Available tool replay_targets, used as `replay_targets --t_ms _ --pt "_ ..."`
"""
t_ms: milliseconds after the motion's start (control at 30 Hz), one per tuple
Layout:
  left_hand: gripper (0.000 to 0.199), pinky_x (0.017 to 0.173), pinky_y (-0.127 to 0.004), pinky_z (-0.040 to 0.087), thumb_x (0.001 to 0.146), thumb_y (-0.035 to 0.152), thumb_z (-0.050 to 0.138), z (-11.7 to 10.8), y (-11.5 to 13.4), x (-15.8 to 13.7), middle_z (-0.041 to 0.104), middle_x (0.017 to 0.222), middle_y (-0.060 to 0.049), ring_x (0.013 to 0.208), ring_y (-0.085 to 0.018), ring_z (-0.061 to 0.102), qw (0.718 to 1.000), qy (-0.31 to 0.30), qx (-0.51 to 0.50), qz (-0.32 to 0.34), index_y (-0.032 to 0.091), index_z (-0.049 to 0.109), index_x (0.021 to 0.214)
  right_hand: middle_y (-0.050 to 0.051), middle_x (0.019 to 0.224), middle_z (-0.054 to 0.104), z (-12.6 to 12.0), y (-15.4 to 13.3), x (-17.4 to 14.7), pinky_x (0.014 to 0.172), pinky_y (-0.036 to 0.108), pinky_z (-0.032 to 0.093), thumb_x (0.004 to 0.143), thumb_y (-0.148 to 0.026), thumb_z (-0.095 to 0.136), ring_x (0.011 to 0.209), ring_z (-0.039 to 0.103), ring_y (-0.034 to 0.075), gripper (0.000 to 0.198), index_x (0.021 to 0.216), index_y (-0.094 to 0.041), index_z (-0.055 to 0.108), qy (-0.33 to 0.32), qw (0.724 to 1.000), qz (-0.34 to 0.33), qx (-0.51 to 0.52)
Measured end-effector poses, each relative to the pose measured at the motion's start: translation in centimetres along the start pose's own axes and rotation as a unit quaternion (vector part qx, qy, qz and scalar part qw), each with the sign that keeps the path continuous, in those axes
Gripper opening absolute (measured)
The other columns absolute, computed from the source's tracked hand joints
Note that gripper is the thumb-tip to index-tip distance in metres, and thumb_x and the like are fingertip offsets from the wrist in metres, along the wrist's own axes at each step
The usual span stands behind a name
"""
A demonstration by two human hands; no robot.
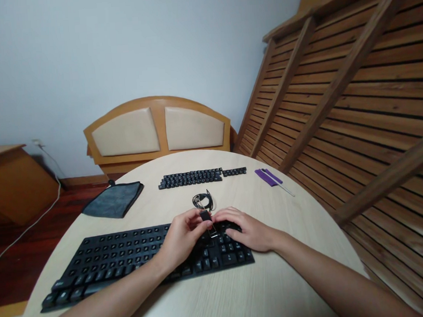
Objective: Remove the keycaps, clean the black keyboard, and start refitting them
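Note:
My left hand (182,233) pinches a small keycap puller (206,216) by its black handle. The tool's thin metal prongs point down at the keys on the right part of a black keyboard (121,247). Most of the keyboard's upper and left rows are bare switches, while the bottom row and the right-hand block still carry keycaps. My right hand (247,228) lies over the keyboard's upper right corner, thumb apart from the fingers, which reach close to the puller. What lies under its fingers is hidden.
Removed keycaps (191,178) stand in rows beyond the keyboard, with a smaller group (234,172) beside them. A coiled black cable (207,197) lies behind my hands. A grey cloth (115,200) is at the left, a purple item (267,177) with a thin white stick at the right.

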State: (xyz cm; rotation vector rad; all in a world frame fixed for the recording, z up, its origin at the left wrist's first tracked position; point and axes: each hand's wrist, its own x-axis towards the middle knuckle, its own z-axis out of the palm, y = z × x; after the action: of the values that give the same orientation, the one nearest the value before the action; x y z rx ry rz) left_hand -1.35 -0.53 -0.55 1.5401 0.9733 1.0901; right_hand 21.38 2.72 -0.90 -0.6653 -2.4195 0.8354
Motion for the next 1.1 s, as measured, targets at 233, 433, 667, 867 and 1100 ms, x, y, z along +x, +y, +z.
replay_targets --t_ms 233,433,667,867,1100 --pt "0.021 0.088 -0.037 0.053 0.081 0.034 0.071 0.7 0.0 -0.7 0.077 0.097 -0.006 0.092 -0.024 0.07 0.999 -0.004 -0.016 -0.033 0.018 0.072 0.094 0.013 0.15 0.043 0.4 -0.5 -1.6 0.116 0.054 0.026 0.069 -0.052 0.081 0.142 0.031 0.032 0.089 0.145 -0.025 0.044 -0.041 0.997 0.019 -0.065" --pt "0.022 0.09 -0.037 0.053 0.083 0.035 0.07 1.1 -0.3 -0.7 0.077 0.098 -0.007 0.093 -0.025 0.07 1.0 -0.006 -0.007 -0.028 0.017 0.074 0.095 0.013 0.147 0.045 1.4 -0.9 -1.3 0.115 0.054 0.028 0.068 -0.055 0.08 0.139 0.035 0.033 0.092 0.146 -0.024 0.043 -0.022 0.996 0.036 -0.084" --pt "0.023 0.081 -0.034 0.055 0.082 0.037 0.071 0.8 -0.1 -0.6 0.075 0.085 -0.005 0.079 -0.02 0.068 1.0 -0.002 -0.013 -0.019 0.016 0.072 0.093 0.014 0.148 0.044 0.4 -1.1 -1.3 0.115 0.05 0.031 0.073 -0.05 0.08 0.138 0.037 0.03 0.085 0.144 -0.023 0.042 -0.031 0.998 0.025 -0.045" --pt "0.026 0.078 -0.033 0.055 0.082 0.04 0.071 1.0 -0.3 -0.5 0.073 0.082 -0.004 0.079 -0.02 0.068 0.999 -0.012 -0.024 -0.034 0.016 0.07 0.093 0.012 0.143 0.049 0.0 -1.0 -1.4 0.113 0.049 0.034 0.076 -0.046 0.078 0.135 0.042 0.028 0.072 0.138 -0.025 0.048 -0.01 0.999 0.028 -0.032" --pt "0.034 0.072 -0.029 0.052 0.077 0.046 0.076 0.8 -0.5 0.0 0.071 0.075 -0.002 0.071 -0.017 0.065 0.995 -0.021 -0.075 -0.059 0.016 0.068 0.09 0.01 0.131 0.057 0.5 -1.6 -1.0 0.111 0.047 0.037 0.08 -0.038 0.076 0.13 0.046 0.027 0.039 0.115 -0.024 0.063 0.002 0.998 0.003 -0.063"
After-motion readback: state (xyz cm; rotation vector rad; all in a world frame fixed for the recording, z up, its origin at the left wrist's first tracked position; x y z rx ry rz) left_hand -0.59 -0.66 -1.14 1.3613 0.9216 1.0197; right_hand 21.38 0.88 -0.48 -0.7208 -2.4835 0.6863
